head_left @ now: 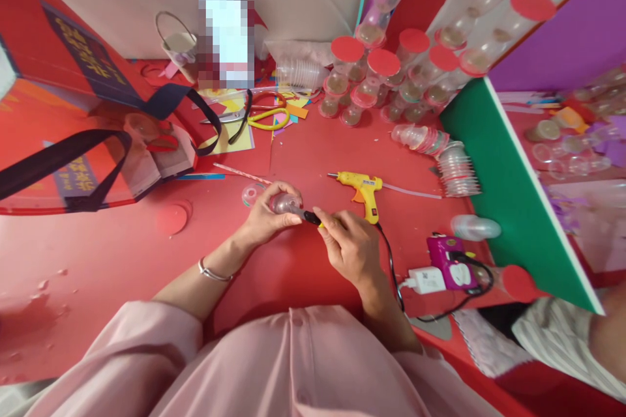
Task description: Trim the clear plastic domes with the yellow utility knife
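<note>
Clear plastic cup [282, 202] sits in the left hand [267, 216], near the middle of my view, over the red table [122, 254]. I see that arm reach forward from the lower left, a silver bracelet [215, 273] round its wrist; the thumb lies along the near side and the index finger arches over the far side, gripping the cup between them. The right hand [353, 244] comes in from the lower right, back turned up, fingers curled round a black-and-yellow tool [312, 217] whose narrow pale end points left and overlaps the cup. From here I cannot tell whether that end touches the rim or reaches inside. Most of the tool's handle hides under the right fingers, and the left hand's other fingers are hard for me to make out. The pink shirt [274, 365] covers the right upper arm. Just beyond the right hand I have a yellow glue gun [359, 186] lying on its side. Farther back, an upright rectangle [226, 32] is pixelated past reading, and another person's striped sleeve [562, 346] is only partly in view at the lower right.
</note>
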The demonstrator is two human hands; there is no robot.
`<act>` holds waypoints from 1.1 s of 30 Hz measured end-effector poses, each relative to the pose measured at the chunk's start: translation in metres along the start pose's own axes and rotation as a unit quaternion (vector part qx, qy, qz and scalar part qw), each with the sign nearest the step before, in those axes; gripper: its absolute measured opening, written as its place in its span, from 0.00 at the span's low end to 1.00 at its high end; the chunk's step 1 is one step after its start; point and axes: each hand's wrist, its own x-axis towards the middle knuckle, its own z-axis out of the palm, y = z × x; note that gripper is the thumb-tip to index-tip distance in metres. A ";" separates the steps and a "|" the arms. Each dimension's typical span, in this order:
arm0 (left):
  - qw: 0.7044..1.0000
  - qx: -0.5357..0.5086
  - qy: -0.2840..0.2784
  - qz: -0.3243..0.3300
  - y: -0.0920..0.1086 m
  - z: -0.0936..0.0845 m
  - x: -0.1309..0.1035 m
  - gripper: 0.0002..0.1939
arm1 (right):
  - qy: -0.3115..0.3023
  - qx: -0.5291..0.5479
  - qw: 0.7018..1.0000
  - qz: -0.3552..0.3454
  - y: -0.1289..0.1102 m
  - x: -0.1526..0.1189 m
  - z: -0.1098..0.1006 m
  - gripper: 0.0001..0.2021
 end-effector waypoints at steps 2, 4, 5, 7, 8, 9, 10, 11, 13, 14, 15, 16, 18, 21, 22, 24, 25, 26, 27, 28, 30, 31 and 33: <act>1.000 0.004 -0.001 0.005 0.000 0.000 0.000 0.26 | 0.005 -0.009 1.000 -0.002 0.000 0.000 0.000 0.17; 1.000 0.009 0.004 0.009 -0.001 0.000 0.000 0.25 | 0.009 -0.015 1.000 -0.004 0.000 0.000 0.000 0.17; 1.000 0.011 0.006 0.009 -0.001 -0.001 0.000 0.25 | 0.011 -0.017 1.000 -0.005 -0.001 0.001 0.000 0.17; 1.000 0.005 0.005 0.005 -0.003 -0.002 0.000 0.26 | 0.012 -0.014 1.000 -0.009 -0.001 0.001 -0.001 0.17; 1.000 0.000 0.004 0.001 -0.004 -0.003 0.000 0.27 | 0.011 -0.010 1.000 -0.009 -0.001 0.001 -0.001 0.17; 1.000 -0.006 0.003 -0.004 -0.005 -0.003 0.000 0.28 | 0.009 -0.005 1.000 -0.007 -0.001 0.001 -0.001 0.17; 1.000 -0.012 0.003 -0.008 -0.006 -0.004 0.000 0.30 | 0.006 0.000 1.000 -0.004 -0.002 0.001 -0.002 0.17; 1.000 -0.016 0.004 -0.012 -0.007 -0.004 0.000 0.31 | 0.003 0.004 1.000 -0.001 -0.002 0.001 -0.002 0.17; 1.000 -0.018 0.006 -0.014 -0.007 -0.004 0.000 0.31 | 0.002 0.007 1.000 0.001 -0.002 0.001 -0.002 0.17; 1.000 -0.016 0.006 -0.010 -0.006 -0.004 0.000 0.31 | 0.001 0.006 1.000 0.000 -0.002 0.001 -0.002 0.17; 1.000 -0.013 0.006 -0.004 -0.005 -0.003 0.000 0.30 | 0.000 0.004 1.000 0.000 -0.002 0.000 -0.002 0.17; 1.000 -0.008 0.005 0.002 -0.005 -0.003 0.000 0.29 | -0.003 0.001 1.000 0.001 -0.002 0.000 -0.002 0.17; 1.000 0.001 0.003 0.011 -0.003 -0.001 0.000 0.28 | -0.008 -0.004 1.000 0.004 -0.002 0.000 -0.002 0.17; 1.000 0.012 0.004 0.013 0.000 0.000 0.000 0.26 | -0.005 -0.010 1.000 0.004 -0.003 0.000 -0.001 0.17; 1.000 0.014 0.005 0.013 0.000 0.000 0.000 0.26 | -0.002 -0.012 1.000 0.002 -0.003 0.000 -0.001 0.17; 1.000 0.016 0.008 0.014 0.000 0.000 0.000 0.25 | 0.003 -0.015 1.000 -0.002 -0.003 0.000 -0.002 0.16; 1.000 0.014 0.007 0.013 -0.001 -0.001 0.000 0.26 | 0.005 -0.014 1.000 -0.003 -0.003 0.001 -0.002 0.16; 1.000 0.009 0.007 0.011 -0.002 -0.001 0.000 0.26 | 0.006 -0.012 1.000 -0.005 -0.003 0.000 -0.002 0.17; 1.000 0.002 0.006 0.008 -0.003 -0.002 0.000 0.28 | 0.005 -0.008 1.000 -0.006 -0.002 0.000 -0.002 0.17; 1.000 -0.006 0.007 0.004 -0.004 -0.002 0.000 0.29 | 0.004 -0.003 1.000 -0.006 -0.002 0.000 -0.002 0.17; 1.000 -0.017 0.009 -0.004 -0.006 -0.003 0.000 0.32 | -0.002 0.005 1.000 -0.004 -0.002 0.000 -0.002 0.18; 1.000 -0.019 0.010 -0.007 -0.006 -0.003 0.000 0.33 | -0.005 0.007 1.000 -0.001 -0.002 -0.001 -0.002 0.18; 1.000 -0.017 0.010 -0.008 -0.006 -0.003 0.000 0.32 | -0.009 0.004 1.000 0.004 -0.002 -0.001 -0.002 0.18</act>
